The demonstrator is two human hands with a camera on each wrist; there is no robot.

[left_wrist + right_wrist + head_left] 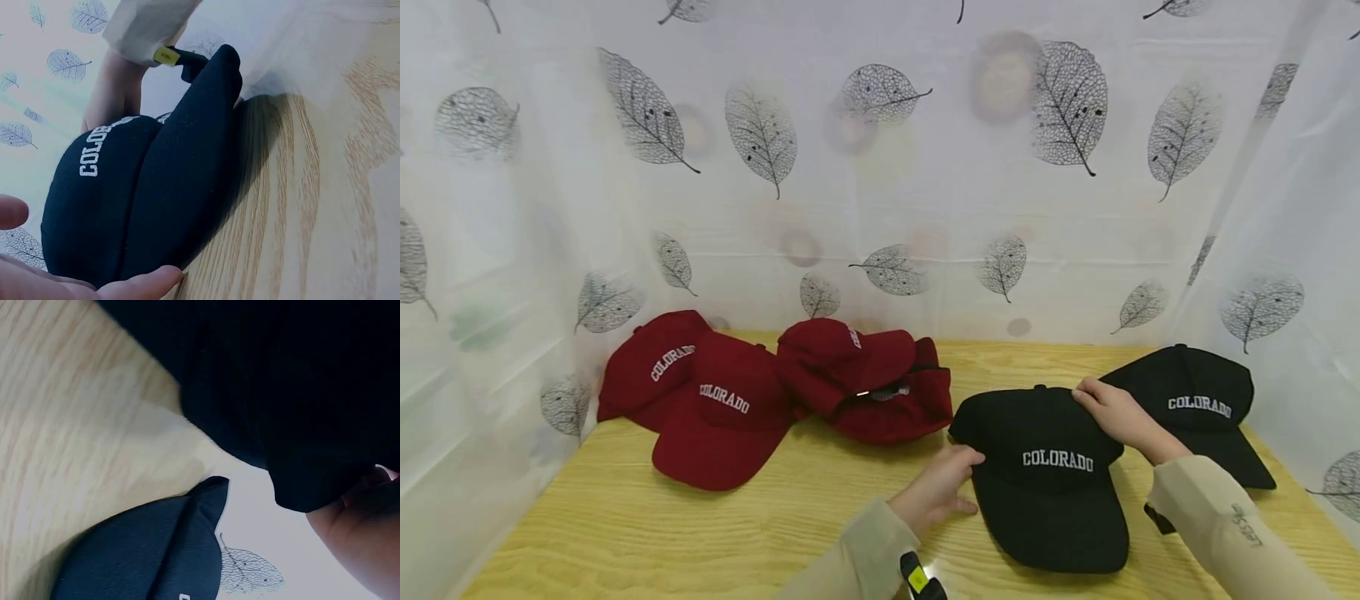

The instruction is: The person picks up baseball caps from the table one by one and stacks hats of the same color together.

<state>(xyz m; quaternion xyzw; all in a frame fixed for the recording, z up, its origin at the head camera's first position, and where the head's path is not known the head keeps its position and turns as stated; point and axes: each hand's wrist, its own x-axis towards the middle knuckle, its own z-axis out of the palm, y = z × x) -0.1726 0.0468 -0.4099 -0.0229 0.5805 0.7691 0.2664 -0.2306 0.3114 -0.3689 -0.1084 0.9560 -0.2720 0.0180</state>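
Observation:
A black baseball cap (1051, 492) lettered COLORADO lies at the front right of the table, brim towards me. My right hand (1116, 414) grips the back right edge of its crown; in the right wrist view the fingers of that hand (362, 534) curl at the dark fabric's edge. At the cap's left side is my left hand (936, 487), fingers extended and spread, fingertips right at the side of the crown and brim. The left wrist view has the open left hand (119, 289) below the cap (181, 169). A second black cap (1198, 404) sits behind my right forearm.
Several dark red COLORADO caps (722, 425) lie at the left and middle back, some overlapping; one red cap (891, 417) rests under another. The wooden table (700, 542) is bordered by a white leaf-print curtain (925, 192) at the back and sides.

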